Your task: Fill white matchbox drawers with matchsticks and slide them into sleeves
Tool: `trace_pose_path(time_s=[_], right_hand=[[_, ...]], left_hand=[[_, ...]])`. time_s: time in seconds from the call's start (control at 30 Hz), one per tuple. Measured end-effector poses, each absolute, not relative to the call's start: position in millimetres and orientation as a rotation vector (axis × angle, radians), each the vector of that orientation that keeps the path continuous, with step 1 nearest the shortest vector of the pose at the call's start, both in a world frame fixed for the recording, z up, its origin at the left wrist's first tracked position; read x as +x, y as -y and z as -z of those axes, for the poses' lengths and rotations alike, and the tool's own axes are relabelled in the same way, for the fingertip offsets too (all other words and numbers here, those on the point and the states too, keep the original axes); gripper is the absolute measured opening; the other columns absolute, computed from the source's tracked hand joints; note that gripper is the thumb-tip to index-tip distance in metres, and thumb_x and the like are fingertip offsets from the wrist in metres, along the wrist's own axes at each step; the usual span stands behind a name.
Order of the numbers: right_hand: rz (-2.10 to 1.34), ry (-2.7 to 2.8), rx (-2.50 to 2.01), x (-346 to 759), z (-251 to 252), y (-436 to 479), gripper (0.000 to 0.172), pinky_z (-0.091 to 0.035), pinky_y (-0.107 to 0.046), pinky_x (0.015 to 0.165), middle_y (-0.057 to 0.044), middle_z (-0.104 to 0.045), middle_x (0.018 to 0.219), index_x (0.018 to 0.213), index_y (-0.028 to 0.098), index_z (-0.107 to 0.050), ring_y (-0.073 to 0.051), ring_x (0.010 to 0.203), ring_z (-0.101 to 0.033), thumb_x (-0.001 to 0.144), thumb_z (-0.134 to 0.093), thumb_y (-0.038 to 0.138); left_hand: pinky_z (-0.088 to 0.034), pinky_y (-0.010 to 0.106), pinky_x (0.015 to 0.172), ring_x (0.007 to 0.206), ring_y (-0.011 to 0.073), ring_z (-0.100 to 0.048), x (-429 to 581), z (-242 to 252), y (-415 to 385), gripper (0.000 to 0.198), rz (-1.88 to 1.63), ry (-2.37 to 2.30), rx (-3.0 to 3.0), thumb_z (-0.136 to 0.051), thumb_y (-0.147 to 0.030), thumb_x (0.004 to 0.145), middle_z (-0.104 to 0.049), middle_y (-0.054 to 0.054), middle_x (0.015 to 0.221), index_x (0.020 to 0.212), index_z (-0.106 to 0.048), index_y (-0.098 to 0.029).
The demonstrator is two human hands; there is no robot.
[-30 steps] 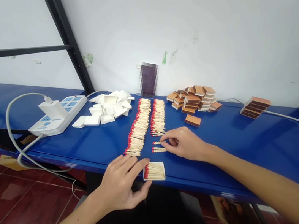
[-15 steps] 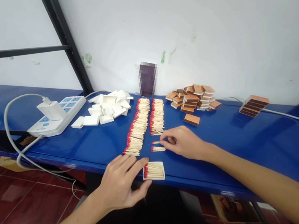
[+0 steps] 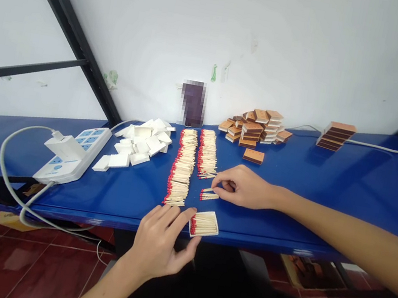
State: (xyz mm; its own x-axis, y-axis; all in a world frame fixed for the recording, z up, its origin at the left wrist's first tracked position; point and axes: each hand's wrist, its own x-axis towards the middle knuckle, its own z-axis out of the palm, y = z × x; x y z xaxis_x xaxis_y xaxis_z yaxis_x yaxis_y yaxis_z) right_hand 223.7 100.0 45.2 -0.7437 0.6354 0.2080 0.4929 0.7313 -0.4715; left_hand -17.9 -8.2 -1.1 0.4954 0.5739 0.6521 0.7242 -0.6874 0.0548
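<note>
My left hand (image 3: 161,245) rests at the blue table's front edge, its index finger and thumb touching the left side of a small white tray (image 3: 204,224) filled with red-tipped matches. My right hand (image 3: 244,187) lies further back, its fingers curled and pinched on a few loose matches (image 3: 208,195) lying on the table. Just behind them run two long rows of matches (image 3: 184,166), heads to the left.
A heap of empty white trays (image 3: 142,143) and a white power strip (image 3: 72,153) with a plug and grey cable lie at the left. Brown matchbox sleeves (image 3: 256,128) are piled at the back, one lone sleeve (image 3: 253,155) nearer, a small stack (image 3: 336,135) far right.
My right hand has drawn the few loose matches closer together. The left hand stays at the tray. The view has shifted slightly.
</note>
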Motion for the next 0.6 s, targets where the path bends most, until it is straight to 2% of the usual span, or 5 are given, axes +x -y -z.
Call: trace_pose_path(time_s=[0.6], right_hand=[[-0.501,2.549,-0.889,223.9,-41.8,-101.3,0.019,-0.032,-0.024,0.057,0.003,-0.059,0.058,0.091,0.017,-0.074,-0.01,0.051,-0.048,0.088,-0.056,0.024]], left_hand=[[-0.048,0.036,0.066,0.073,0.023,-0.062,-18.2,3.0,8.5,0.035,0.958,1.103,-2.492,-0.061,-0.029,0.086,-0.066,0.008,0.086,0.117,-0.059,-0.015]])
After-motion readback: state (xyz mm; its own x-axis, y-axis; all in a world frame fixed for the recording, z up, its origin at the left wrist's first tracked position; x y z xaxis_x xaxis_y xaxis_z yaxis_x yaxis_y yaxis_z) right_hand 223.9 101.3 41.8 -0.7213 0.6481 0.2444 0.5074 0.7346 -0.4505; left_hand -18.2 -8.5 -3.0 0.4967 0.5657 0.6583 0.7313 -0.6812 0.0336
